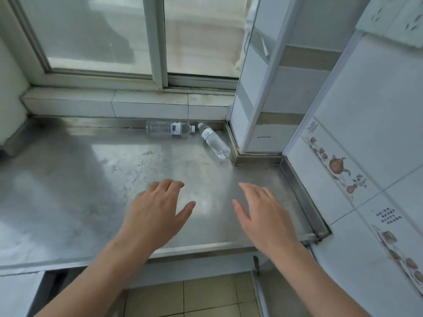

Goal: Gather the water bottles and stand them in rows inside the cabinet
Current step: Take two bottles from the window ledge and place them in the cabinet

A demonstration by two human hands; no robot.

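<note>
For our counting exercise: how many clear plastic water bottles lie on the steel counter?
2. One clear plastic water bottle lies along the back edge of the steel counter; the other bottle lies angled in the right corner. None look hidden.

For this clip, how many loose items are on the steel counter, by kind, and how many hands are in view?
Water bottles lying on their sides: 2, the bottle by the back wall and the bottle in the corner
Hands, both empty: 2, left hand and right hand
Total: 4
</note>
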